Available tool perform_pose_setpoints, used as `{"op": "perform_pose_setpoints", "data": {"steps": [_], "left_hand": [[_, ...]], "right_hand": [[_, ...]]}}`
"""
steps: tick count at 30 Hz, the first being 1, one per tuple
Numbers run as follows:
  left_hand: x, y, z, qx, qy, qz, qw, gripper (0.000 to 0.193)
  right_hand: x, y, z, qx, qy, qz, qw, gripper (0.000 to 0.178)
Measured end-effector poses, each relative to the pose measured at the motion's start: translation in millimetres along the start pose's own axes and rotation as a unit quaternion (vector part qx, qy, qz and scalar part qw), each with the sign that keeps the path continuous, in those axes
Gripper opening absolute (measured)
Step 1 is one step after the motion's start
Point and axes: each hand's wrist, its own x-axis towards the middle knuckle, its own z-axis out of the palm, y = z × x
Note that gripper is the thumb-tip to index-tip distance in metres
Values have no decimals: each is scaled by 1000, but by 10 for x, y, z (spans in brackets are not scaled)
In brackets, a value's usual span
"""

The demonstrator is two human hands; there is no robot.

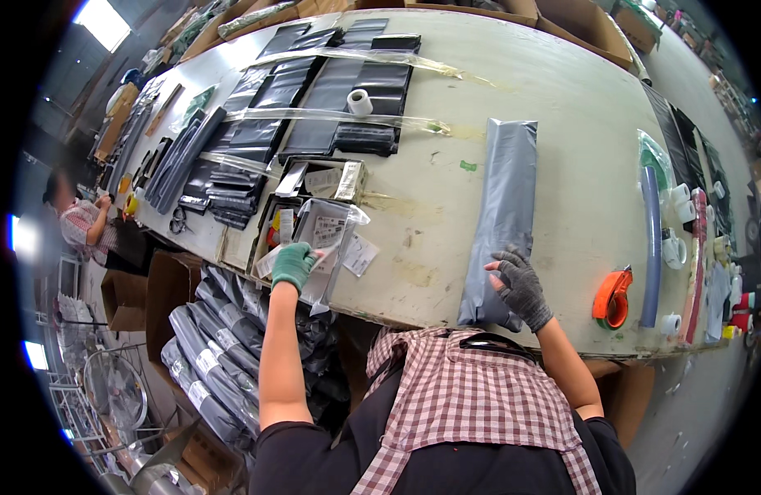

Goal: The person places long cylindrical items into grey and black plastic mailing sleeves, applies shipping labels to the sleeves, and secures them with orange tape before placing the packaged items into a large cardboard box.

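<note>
My left hand [293, 265], in a green glove, is over the label boxes at the table's near edge. Its fingers are curled together beside printed white labels [325, 232] in a clear plastic sleeve; what they pinch is too small to make out. My right hand [521, 285] wears a grey glove with bare fingertips. Its fingers are spread on the lower part of a long grey plastic-wrapped package [510, 181], which lies lengthwise away from me. A loose white label [361, 255] lies just right of the boxes.
An orange tape dispenser [613, 299] and a blue-grey tube [651, 247] lie at the right. Stacks of dark plastic bags [314, 91], strapped with clear film, fill the far left. Wrapped packages [211, 363] are piled below the table edge. Another person [88, 223] stands at left.
</note>
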Motion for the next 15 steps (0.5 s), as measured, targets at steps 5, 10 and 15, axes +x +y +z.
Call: {"op": "perform_pose_setpoints", "data": {"steps": [5, 10, 15], "left_hand": [[-42, 1800, 11, -190, 134, 122, 965, 14], [-297, 2696, 440, -334, -14, 269, 903, 21], [-350, 2322, 494, -575, -196, -66, 792, 17]], "right_hand": [[118, -667, -67, 618, -68, 185, 761, 35], [117, -93, 296, 495, 18, 164, 853, 38], [56, -528, -260, 550, 45, 191, 812, 35]]}}
